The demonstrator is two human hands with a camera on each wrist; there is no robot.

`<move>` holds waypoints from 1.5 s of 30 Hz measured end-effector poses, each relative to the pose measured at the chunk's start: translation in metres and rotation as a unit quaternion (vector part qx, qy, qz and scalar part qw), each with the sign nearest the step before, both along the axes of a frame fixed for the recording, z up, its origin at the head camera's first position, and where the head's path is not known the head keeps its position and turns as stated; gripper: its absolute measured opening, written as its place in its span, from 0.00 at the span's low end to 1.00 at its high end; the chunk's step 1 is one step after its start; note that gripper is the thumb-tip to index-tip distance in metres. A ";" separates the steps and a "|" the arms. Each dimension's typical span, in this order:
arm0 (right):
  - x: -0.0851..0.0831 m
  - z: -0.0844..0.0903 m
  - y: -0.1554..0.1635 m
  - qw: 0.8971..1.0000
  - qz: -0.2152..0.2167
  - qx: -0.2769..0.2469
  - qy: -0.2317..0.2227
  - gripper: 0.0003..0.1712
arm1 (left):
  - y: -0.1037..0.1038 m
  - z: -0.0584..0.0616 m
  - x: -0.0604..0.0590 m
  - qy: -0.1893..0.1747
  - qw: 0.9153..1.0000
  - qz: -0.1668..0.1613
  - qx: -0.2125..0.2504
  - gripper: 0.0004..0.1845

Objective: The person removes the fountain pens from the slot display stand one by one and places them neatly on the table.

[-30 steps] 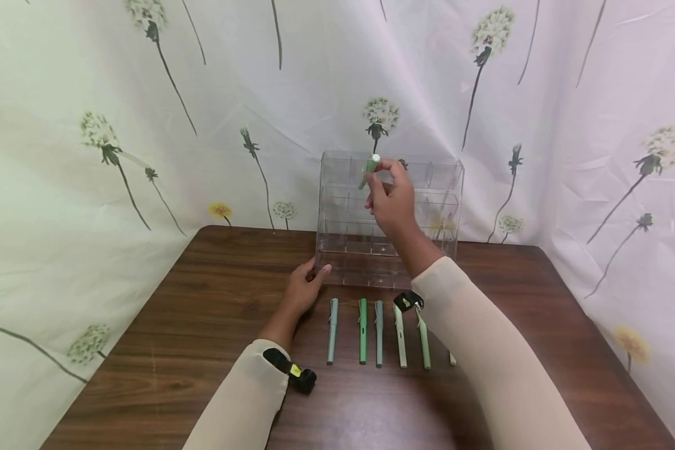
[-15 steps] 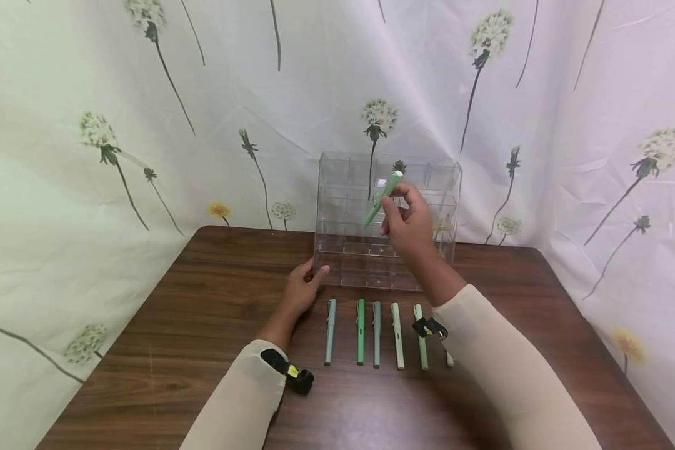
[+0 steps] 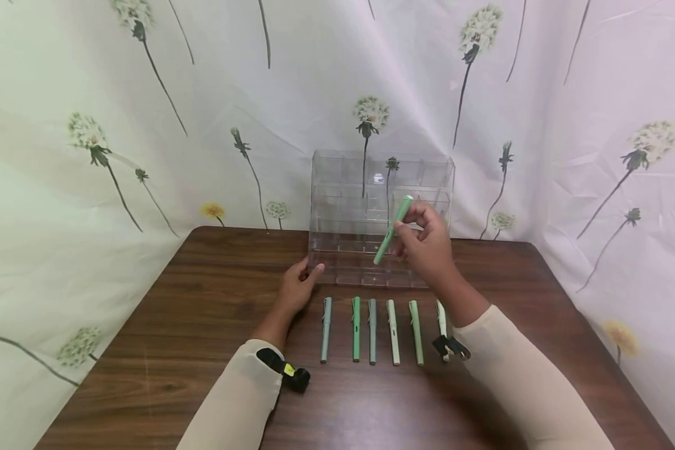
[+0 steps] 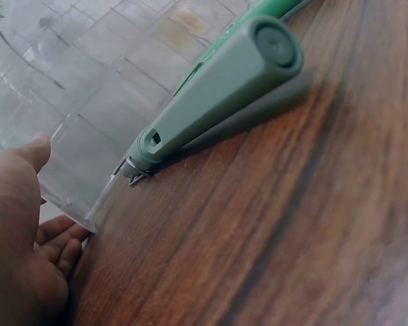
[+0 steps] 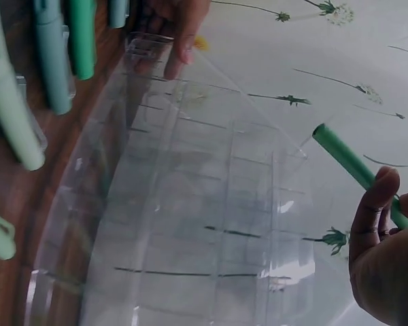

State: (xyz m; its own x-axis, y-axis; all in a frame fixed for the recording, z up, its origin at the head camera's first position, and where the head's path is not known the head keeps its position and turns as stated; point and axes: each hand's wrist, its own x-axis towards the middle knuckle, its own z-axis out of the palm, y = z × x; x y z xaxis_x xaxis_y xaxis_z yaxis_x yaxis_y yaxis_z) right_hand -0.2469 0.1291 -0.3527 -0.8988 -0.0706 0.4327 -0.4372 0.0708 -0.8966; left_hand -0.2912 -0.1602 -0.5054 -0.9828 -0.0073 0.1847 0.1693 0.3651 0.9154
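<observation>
green pen (image 3: 392, 230) pinched in right hand (image 3: 427, 247), left hand (image 3: 297, 290) seemingly relaxed, touching clear organizer (image 3: 349, 250)

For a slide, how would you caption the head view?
Right hand holds a green pen before a clear organizer; left hand steadies it.

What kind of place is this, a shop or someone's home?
Probably a makeshift recording corner: a wooden table hemmed in by dandelion-print sheets, with a clear organiser and a row of pens.
</observation>
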 end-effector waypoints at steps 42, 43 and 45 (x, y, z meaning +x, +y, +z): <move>0.026 -0.065 0.150 0.957 0.047 0.210 -0.196 0.37 | 0.000 0.002 0.001 -0.019 1.000 0.007 -0.016 0.34; 0.027 -0.066 0.154 0.956 0.050 0.212 -0.199 0.37 | 0.000 0.002 0.001 -0.019 1.000 0.007 -0.015 0.34; 0.028 -0.070 0.161 0.953 0.053 0.214 -0.209 0.37 | -0.001 0.002 0.000 -0.020 1.000 0.006 -0.013 0.34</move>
State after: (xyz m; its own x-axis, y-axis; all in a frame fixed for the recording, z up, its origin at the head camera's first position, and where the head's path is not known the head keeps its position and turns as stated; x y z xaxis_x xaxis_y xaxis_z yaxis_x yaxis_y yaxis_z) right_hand -0.2185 0.2903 -0.4223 -0.9644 -0.2598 -0.0492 -0.0741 0.4443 -0.8928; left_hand -0.2908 -0.1608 -0.5033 -0.9892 -0.0156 0.1454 0.1279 0.3899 0.9119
